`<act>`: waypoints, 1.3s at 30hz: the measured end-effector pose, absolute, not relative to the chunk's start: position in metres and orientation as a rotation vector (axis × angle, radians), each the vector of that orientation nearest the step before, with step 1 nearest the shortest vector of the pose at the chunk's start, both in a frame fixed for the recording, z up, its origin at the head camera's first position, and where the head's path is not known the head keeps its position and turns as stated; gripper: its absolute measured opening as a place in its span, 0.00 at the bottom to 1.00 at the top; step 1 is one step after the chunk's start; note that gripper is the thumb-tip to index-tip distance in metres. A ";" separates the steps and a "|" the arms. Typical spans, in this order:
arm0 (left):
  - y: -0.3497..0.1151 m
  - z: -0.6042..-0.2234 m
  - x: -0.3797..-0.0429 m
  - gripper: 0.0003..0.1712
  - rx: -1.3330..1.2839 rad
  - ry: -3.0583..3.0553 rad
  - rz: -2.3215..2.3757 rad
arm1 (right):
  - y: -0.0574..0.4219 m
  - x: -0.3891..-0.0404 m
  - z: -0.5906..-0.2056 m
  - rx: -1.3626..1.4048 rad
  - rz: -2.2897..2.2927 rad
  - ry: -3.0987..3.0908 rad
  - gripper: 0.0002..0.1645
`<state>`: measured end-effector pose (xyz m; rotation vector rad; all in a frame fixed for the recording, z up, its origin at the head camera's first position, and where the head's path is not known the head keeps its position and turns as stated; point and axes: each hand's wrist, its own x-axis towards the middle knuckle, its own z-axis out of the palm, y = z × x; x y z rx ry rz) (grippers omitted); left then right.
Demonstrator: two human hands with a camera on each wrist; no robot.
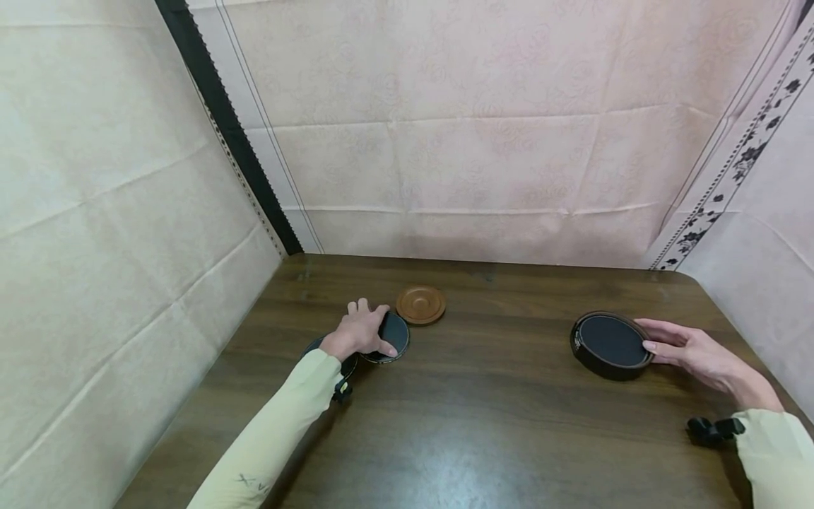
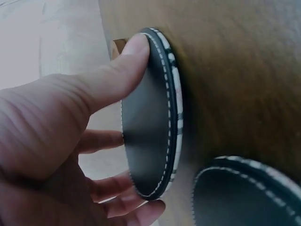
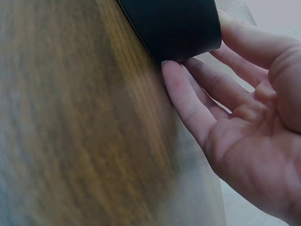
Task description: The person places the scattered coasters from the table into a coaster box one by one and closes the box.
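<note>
Toward the left of the desk [image 1: 483, 424], a stitched coaster [image 2: 150, 117], likely light and stiff, best held by its rim, is pinched in the left hand [image 1: 359, 332], while the right hand [image 1: 699, 355] grips a black round holder [image 1: 612, 344].

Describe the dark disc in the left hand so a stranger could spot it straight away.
Start at the wooden table and go left of centre, toward the far edge, to the left hand. It grips a dark disc with pale stitching around its face and a banded edge. Unlike the brown disc on one side and the second dark disc on the other, this one is held.
</note>
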<state>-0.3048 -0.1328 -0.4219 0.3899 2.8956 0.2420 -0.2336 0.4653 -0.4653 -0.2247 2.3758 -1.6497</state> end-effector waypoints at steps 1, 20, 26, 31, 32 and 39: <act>-0.132 -0.421 -0.305 0.56 0.393 2.916 0.226 | 0.466 -0.234 -0.465 -0.227 -1.650 2.374 0.35; -0.116 -0.385 -0.283 0.18 0.523 3.091 0.360 | 0.468 -0.232 -0.467 -0.240 -1.627 2.391 0.34; -0.106 -0.371 -0.278 0.08 0.662 2.992 0.469 | 0.469 -0.232 -0.466 -0.224 -1.633 2.386 0.34; -0.097 -0.366 -0.275 0.08 0.691 2.950 0.515 | 0.467 -0.233 -0.465 -0.211 -1.620 2.389 0.36; -0.095 -0.365 -0.275 0.08 0.695 2.950 0.519 | 0.467 -0.233 -0.465 -0.207 -1.622 2.388 0.36; -0.083 -0.360 -0.278 0.08 0.732 2.961 0.601 | 0.467 -0.234 -0.464 -0.196 -1.615 2.389 0.36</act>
